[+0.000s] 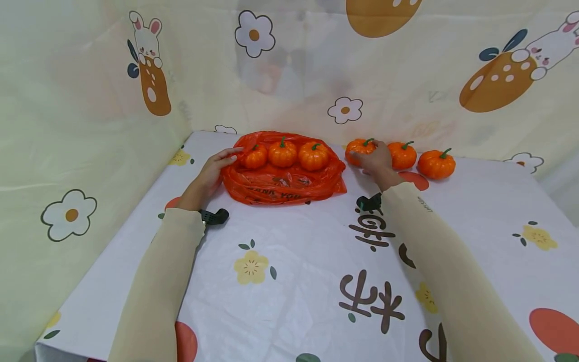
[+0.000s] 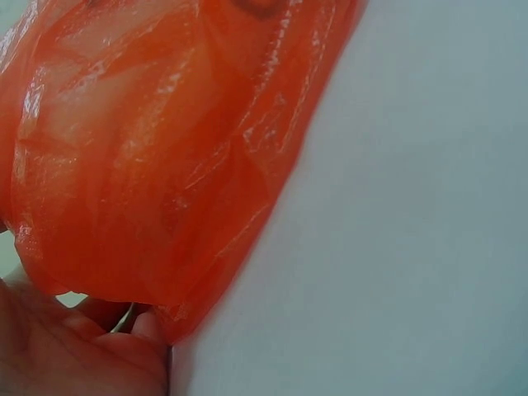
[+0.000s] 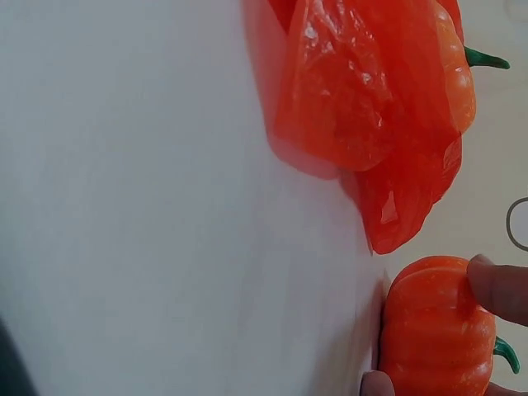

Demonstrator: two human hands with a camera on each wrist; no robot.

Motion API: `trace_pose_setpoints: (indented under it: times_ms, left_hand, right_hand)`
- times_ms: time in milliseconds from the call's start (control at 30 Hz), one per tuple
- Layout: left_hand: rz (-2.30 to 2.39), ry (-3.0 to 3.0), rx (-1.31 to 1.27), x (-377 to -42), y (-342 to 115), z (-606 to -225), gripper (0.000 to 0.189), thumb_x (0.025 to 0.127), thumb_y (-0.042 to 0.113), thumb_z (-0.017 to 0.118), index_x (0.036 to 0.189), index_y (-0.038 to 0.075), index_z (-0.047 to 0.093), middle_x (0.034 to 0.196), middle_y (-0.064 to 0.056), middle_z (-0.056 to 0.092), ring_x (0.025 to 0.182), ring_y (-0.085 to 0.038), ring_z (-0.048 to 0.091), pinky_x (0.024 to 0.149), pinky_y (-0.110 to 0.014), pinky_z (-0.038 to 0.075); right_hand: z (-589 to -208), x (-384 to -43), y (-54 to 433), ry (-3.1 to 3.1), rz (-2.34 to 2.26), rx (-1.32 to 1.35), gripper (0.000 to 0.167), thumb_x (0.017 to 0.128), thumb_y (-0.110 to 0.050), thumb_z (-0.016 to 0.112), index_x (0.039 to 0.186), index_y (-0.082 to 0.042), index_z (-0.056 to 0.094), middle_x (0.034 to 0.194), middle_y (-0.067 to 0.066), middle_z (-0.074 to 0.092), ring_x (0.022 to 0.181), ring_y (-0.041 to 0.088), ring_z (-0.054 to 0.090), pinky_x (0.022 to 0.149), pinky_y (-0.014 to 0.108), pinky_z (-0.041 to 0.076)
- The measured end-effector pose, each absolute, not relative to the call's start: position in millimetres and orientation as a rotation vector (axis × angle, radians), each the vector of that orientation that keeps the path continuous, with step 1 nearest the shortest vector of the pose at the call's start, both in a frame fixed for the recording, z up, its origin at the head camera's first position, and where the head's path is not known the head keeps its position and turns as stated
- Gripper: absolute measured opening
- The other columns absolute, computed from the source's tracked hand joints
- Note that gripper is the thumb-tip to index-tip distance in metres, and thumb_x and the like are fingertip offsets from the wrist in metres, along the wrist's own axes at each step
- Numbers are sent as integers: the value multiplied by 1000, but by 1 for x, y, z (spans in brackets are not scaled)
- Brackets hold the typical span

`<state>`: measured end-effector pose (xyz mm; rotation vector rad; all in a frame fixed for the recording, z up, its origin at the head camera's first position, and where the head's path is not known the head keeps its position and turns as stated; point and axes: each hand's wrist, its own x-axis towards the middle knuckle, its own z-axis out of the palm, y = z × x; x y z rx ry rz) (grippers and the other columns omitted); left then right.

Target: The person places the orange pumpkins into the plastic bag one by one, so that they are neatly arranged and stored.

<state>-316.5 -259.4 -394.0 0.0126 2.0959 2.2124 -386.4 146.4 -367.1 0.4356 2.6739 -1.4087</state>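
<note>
A crinkled red plastic bag (image 1: 280,193) with dark lettering lies with its mouth spread wide. Three small orange pumpkins with green stems sit in it: a left one (image 1: 255,157), a middle one (image 1: 282,153) and a right one (image 1: 313,157). My left hand (image 1: 209,176) holds the bag's left edge; in the left wrist view the red film (image 2: 140,198) covers part of the fingers. To the right of the bag, my right hand (image 1: 379,160) grips another pumpkin (image 3: 437,330), thumb and fingers on opposite sides of it.
Two more pumpkins stand to the right of my right hand, a nearer one (image 1: 402,156) and an outer one (image 1: 436,164). A white printed cloth (image 1: 289,301) covers the table. Behind it hangs a cream curtain (image 1: 298,75) with rabbits and flowers.
</note>
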Motion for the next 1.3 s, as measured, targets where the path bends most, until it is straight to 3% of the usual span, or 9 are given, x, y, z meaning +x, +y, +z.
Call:
trace_pose_setpoints:
  times_ms: [500,733,800,1067,1300]
  left_hand:
    - [2208,2095,42,-317,-261,-394,39,103,16,44,141,15,53,155,0,38,142,-21,37,116,-39,38]
    - [2211,2082,42,-318,-262,-395,39,103,17,45,141,16,54,156,0,37,143,-20,36,116,-37,38]
    - [2217,2079,43,-318,-262,-395,39,102,16,45,140,15,54,155,0,38,143,-20,37,116,-38,38]
    - [2223,2076,55,-317,-261,-395,39,103,16,44,141,13,53,155,0,38,142,-20,38,116,-38,38]
    - [2231,2073,47,-317,-260,-394,39,103,15,44,141,12,53,155,0,38,142,-21,38,116,-39,38]
  right_hand:
    - [-366,-387,145,2699,-1373,449,82,95,-31,63,158,-16,13,160,15,25,138,34,37,106,42,50]
    - [-367,-385,145,2730,-1361,450,81,95,-33,63,158,-16,15,159,14,26,139,33,36,99,38,54]
    - [-367,-384,145,2721,-1383,438,82,95,-32,63,158,-15,14,159,15,26,139,33,36,104,41,51]
    - [-367,-380,148,2683,-1459,418,85,94,-37,63,159,-17,11,160,13,23,138,32,37,104,41,51]
    - [-368,-379,150,2718,-1479,406,86,93,-36,65,158,-17,14,160,12,25,144,32,29,114,44,42]
